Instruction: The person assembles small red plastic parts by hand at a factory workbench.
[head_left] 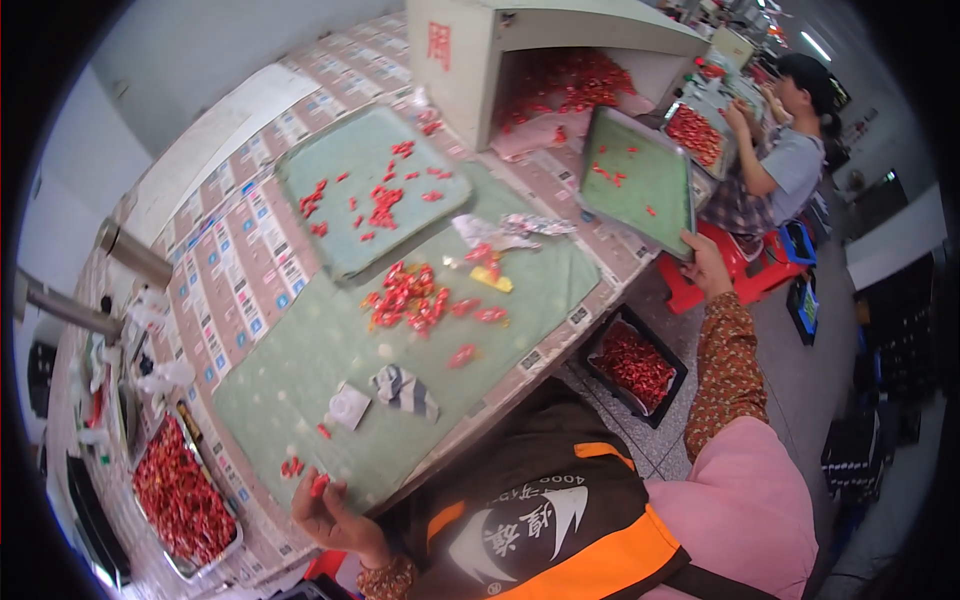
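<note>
My right hand (708, 266) grips the lower corner of a green tray (640, 190), which is tilted up beside the table's right edge. A few small red pieces lie on that tray. Low on the left, my left hand (338, 520) is over the near corner of the green mat (300, 400), with a small red piece (320, 485) pinched at its fingertips. More red pieces (292, 467) rest just beyond it. A heap of red and gold pieces (410, 298) sits mid-mat, their exact kind too small to tell.
A pale tray (340, 240) with scattered red pieces lies behind the mat. Filled containers stand at left (185, 490) and on the floor (632, 365). A white open-fronted box (455, 80) holds more. Crumpled cloth (405, 392) is on the mat. Another person (785, 150) sits at right.
</note>
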